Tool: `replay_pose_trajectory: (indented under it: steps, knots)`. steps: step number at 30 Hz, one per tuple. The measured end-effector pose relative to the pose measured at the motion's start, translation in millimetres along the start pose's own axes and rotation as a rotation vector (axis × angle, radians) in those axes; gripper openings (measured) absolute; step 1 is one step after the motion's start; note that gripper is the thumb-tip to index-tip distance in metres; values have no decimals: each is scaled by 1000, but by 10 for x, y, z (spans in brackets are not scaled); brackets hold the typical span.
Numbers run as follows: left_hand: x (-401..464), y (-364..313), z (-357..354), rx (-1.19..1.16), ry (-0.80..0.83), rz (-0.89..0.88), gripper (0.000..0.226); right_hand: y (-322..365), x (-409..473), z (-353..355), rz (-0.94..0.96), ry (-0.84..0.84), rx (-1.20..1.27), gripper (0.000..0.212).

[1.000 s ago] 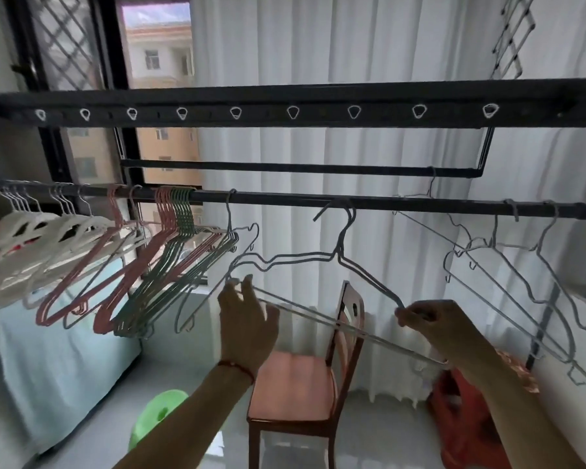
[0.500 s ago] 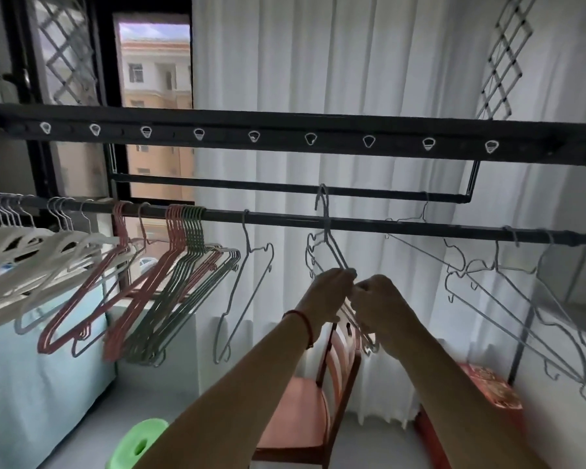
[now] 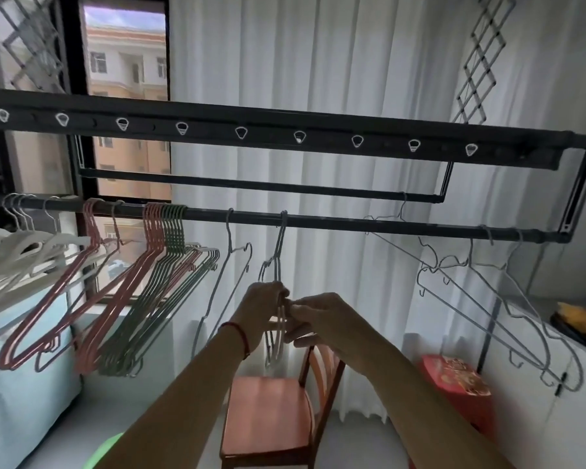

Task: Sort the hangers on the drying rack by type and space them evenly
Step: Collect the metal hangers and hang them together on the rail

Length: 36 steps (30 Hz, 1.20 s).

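Hands meeting at mid-rail: my left hand [image 3: 263,308] and right hand [image 3: 318,319] both pinch the grey wire hanger [image 3: 278,265], whose hook sits over the black rail [image 3: 335,222] of the drying rack. Bare rail runs to the right as far as the tangled wire hangers [image 3: 487,299] near the rack's end bracket. To the left hangs a single wire hanger [image 3: 229,265], then the bunched green hangers [image 3: 156,299], pink hangers [image 3: 92,265] and white hangers [image 3: 21,252]. A wooden chair [image 3: 271,418] stands below my forearms.
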<state>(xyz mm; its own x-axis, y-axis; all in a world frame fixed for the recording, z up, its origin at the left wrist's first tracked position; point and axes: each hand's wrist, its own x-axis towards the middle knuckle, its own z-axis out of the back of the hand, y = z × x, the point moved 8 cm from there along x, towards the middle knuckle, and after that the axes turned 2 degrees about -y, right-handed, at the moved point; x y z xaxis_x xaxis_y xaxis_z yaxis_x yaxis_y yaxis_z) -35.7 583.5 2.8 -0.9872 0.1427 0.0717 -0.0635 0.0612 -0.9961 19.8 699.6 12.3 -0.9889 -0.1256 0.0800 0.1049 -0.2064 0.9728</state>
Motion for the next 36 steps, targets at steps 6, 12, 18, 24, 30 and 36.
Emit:
replay_pose_trajectory:
  steps: [6, 12, 18, 24, 30, 36]
  knots:
    - [74, 73, 160, 253, -28, 46, 20, -297, 107, 428, -6, -213, -126, 19]
    - [-309, -583, -176, 1124, -377, -514, 46, -891, 219, 1229, -126, -461, -85, 23]
    - [-230, -378, -1345, 657, -41, -529, 32, -1177, 640, 2165, -61, -663, -211, 34]
    - [841, 454, -2107, -115, 210, 96, 24, -1339, 1371, 3132, -62, -658, -39, 53]
    - [1604, 792, -2483, -209, 136, 246, 29, -1618, 2094, 3931, -147, -719, 174, 67]
    - [2065, 940, -2734, -226, 108, 255, 27, -2032, 2327, 4573, -300, -972, 409, 100]
